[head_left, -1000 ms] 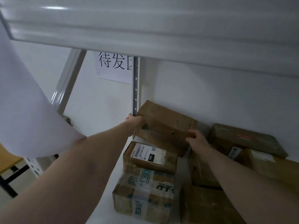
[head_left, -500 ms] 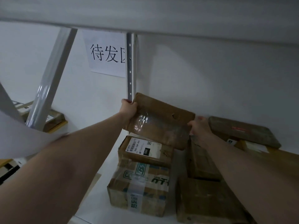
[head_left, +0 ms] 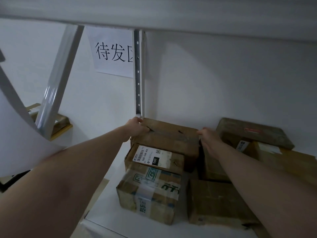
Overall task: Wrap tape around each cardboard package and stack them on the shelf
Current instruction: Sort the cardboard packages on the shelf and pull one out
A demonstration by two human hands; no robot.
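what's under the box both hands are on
The top box, with the left hand and right hand at its ends, partly rests on the labelled box. Its rear underside is hidden.

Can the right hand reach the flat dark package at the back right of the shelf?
Probably yes. The right hand is close beside the flat dark package, and its top lies bare with nothing between them.

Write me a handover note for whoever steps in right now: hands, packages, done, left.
Left hand: grips the far-left corner of the flat brown cardboard package.
Right hand: open, pressed against that package's right end.
Package lies on top of the white-labelled cardboard box, at the back of the white shelf.
Done: several packages stacked.
Left: let go; any further packages are out of view.
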